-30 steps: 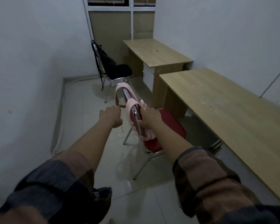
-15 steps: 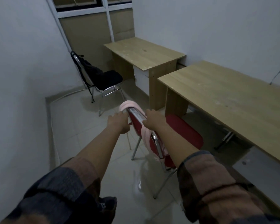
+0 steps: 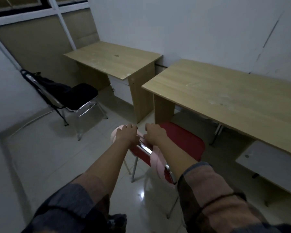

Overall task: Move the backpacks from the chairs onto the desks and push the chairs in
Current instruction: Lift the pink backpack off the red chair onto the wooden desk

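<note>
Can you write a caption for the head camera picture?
Both hands hold pink straps on a red chair.

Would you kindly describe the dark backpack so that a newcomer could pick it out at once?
Start at the window wall and the far desk in front of it. Left of that desk stands a black-seated chair with a chrome frame. The dark backpack rests against its backrest; the pink one hangs on the near red chair instead.

Both forearms are bare. The sleeves (image 3: 213, 195) are pushed up, checked in faded grey, brown and dull pink. A thin dark band (image 3: 225, 198) circles the right sleeve.
</note>
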